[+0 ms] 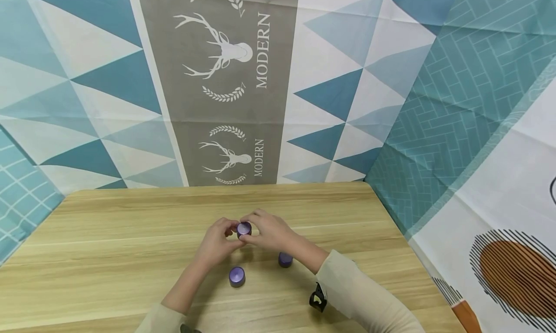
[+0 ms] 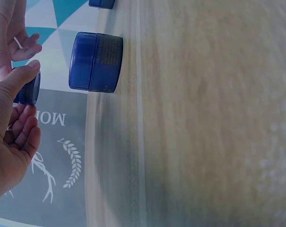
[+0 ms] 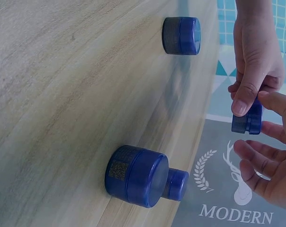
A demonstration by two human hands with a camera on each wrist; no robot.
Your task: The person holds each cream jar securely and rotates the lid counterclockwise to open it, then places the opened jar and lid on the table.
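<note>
Both hands, left [image 1: 215, 241] & right [image 1: 268, 230], pinch one small round purple plastic jar [image 1: 244, 228] mid-air; two more jars [image 1: 237, 276] wait on wooden tabletop [image 1: 108, 256], untouched.

Head cam is looking down from above at the light wooden table [image 1: 108, 256]; both wrist cams are viewing sideways, close, sharing it [image 2: 204, 118] [image 3: 62, 94].

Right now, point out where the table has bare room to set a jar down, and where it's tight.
The wooden table is bare all along its left half, and in the strip between the hands and the backdrop. It is tight at centre: the left hand and right hand grip one purple jar, with a second jar and a third jar just before them.
</note>
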